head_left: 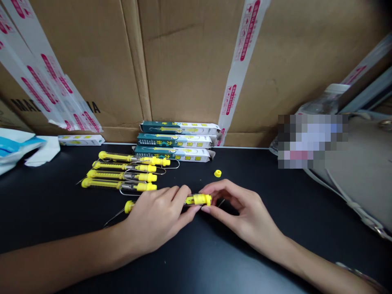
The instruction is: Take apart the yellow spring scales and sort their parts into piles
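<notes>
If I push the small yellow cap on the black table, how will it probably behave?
The small yellow cap may slide, as the table looks smooth. Its round shape suggests it could roll if tipped. It is small, so probably light.

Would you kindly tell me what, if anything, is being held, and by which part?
The left hand holds a yellow spring gauge around its middle; the right hand is at its right end, its grip unclear.

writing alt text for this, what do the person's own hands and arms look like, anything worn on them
Left hand and right hand are ungloved, with no rings visible. The left forearm and right forearm show no sleeves. A thin shiny band lies along the right forearm; whether it is worn is unclear.
</notes>
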`<state>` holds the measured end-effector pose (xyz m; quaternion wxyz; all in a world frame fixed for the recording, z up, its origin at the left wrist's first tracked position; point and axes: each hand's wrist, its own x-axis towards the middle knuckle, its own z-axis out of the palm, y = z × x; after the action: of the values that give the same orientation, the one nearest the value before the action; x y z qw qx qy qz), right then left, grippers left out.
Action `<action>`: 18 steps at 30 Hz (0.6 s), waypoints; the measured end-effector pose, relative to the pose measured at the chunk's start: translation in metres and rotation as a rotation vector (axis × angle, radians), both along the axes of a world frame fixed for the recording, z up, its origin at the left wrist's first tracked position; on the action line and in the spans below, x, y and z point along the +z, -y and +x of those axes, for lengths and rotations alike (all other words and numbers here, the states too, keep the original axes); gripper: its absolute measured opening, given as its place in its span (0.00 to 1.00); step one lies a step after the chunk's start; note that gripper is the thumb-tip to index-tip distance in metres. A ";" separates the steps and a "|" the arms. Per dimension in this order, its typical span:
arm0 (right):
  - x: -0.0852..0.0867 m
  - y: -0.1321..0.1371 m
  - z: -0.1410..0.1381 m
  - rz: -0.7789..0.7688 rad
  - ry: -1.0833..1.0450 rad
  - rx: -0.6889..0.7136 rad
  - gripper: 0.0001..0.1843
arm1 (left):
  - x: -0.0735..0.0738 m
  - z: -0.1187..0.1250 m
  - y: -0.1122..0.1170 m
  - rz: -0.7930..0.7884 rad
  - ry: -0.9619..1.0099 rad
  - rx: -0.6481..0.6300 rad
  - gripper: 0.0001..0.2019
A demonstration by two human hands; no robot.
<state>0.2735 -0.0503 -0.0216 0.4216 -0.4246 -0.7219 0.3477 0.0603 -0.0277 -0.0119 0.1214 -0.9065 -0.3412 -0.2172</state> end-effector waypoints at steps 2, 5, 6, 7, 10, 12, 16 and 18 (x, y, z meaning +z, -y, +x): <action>0.001 0.000 0.000 -0.003 -0.020 0.023 0.11 | 0.000 -0.001 0.000 0.010 0.010 -0.004 0.12; 0.003 0.000 0.000 -0.012 -0.035 0.045 0.11 | -0.001 -0.001 0.001 0.022 0.017 -0.019 0.10; 0.004 0.000 0.000 -0.018 -0.037 0.045 0.11 | -0.001 -0.001 0.001 0.025 0.019 -0.022 0.09; 0.004 0.000 0.000 -0.028 -0.041 0.045 0.12 | -0.001 -0.001 0.001 0.026 0.020 -0.023 0.09; 0.003 0.000 0.000 -0.055 -0.076 0.051 0.15 | -0.001 -0.001 0.001 0.008 0.025 -0.026 0.08; 0.002 -0.001 0.000 -0.059 -0.087 0.053 0.15 | 0.000 0.000 0.000 -0.008 0.027 -0.030 0.07; 0.002 -0.002 0.000 -0.046 -0.076 0.043 0.13 | 0.000 0.000 0.001 -0.015 0.037 -0.049 0.06; 0.002 -0.003 0.000 -0.048 -0.079 0.041 0.13 | 0.000 -0.001 0.001 -0.011 0.041 -0.065 0.06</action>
<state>0.2738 -0.0476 -0.0193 0.4324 -0.4057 -0.7047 0.3897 0.0597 -0.0288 -0.0120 0.1023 -0.9131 -0.3152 -0.2377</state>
